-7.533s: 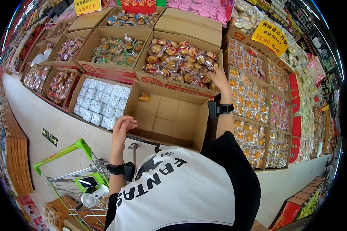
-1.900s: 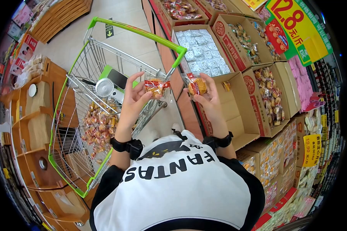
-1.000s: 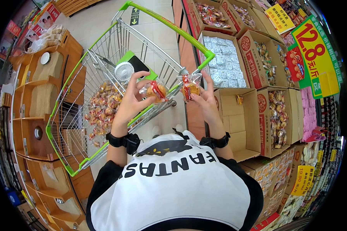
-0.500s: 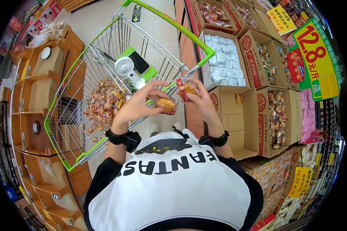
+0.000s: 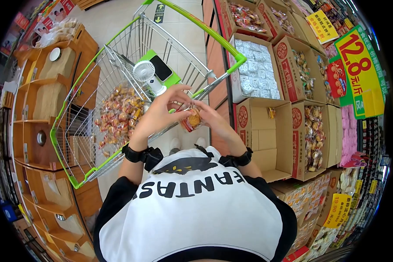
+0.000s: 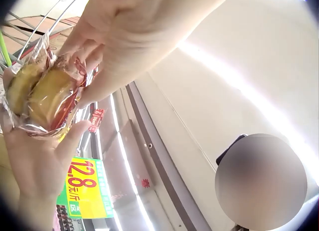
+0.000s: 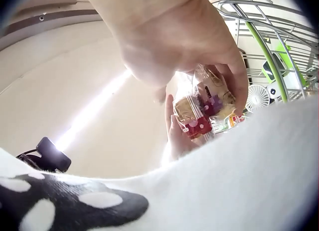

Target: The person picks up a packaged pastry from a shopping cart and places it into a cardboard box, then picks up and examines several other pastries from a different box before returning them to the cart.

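Evidently, much is gathered: a heap of wrapped pastries [image 5: 120, 114] lies inside the shopping cart [image 5: 239, 62]. Two packets [image 5: 190, 119], grasped together by the left hand [image 5: 161, 112] and right hand [image 5: 216, 123] at the cart's edge, presumably remain to be added.

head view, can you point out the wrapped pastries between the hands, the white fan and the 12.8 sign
wrapped pastries [image 5: 192, 118]: head view, on the golden face of one
white fan [image 5: 144, 71]: head view, on its round head
12.8 sign [image 5: 357, 70]: head view, on its yellow middle
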`<state>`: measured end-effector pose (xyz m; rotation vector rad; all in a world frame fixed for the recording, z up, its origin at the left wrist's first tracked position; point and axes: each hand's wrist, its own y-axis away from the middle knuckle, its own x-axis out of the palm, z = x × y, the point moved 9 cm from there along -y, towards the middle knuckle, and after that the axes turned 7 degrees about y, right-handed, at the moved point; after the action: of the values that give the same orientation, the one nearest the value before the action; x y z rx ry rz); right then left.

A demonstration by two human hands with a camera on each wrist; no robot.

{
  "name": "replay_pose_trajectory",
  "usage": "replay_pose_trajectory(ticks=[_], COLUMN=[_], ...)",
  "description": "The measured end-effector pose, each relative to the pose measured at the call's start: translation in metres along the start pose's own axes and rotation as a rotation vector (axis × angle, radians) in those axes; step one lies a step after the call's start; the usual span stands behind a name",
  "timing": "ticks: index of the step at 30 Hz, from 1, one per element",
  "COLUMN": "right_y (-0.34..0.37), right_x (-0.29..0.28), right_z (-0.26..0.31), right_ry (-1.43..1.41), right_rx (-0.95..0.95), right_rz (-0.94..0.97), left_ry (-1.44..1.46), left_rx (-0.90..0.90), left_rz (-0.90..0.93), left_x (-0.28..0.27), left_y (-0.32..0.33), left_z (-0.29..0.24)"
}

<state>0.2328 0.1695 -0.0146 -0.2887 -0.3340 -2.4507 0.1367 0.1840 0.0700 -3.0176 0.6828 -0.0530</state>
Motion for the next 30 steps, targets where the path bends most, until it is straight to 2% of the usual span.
replay_pose_trajectory(ticks=[2,9,11,12,15,18,20,22,23,24,26,30], right_y=[-0.004,-0.019,-0.032,-0.038,-0.057,-0.072,-0.078,-0.089,-0.095,-0.099,-0.108,-0.114], right_x=[0.006,0.032,0.028,0.033,0.050,0.076,0.095,0.106,0.110,0.116,0.125,0.141], right_z=[0.007,0.014,0.003,-0.001,-0.004,0.000,-0.002,-0.011,-0.016,-0.022,-0.040,-0.060], right_ry=[0.109,0.149,0.332,0.337,0.317,0.237,0.132,0.178,0.220,0.223,0.128,0.185], right_rx=[-0.133,-0.094,-0.114,-0.112,-0.095,-0.025,0.130,0.127,0.118,0.123,0.198,0.216], right_rz=[0.005,0.083,0.033,0.059,0.097,0.163,0.187,0.202,0.193,0.209,0.205,0.241], left_ry=[-0.012,-0.005,-0.008,-0.010,-0.237,-0.283,-0.211,-0.003,0.138,0.139,0.364,0.475], left_rx=[-0.003,0.037,0.042,0.046,0.116,0.082,0.071,-0.095,-0.065,-0.064,-0.095,-0.214], left_rz=[-0.059,-0.239,-0.317,-0.343,-0.463,-0.598,-0.630,-0.670,-0.718,-0.736,-0.878,-0.947], left_x=[-0.007,-0.035,-0.045,-0.050,-0.068,-0.085,-0.095,-0.104,-0.103,-0.103,-0.110,-0.116], left_y=[0.003,0.026,0.037,0.043,0.064,0.092,0.108,0.127,0.135,0.142,0.161,0.189], left_z=[0.000,0.009,0.011,0.014,0.011,0.016,0.037,0.068,0.067,0.067,0.082,0.112])
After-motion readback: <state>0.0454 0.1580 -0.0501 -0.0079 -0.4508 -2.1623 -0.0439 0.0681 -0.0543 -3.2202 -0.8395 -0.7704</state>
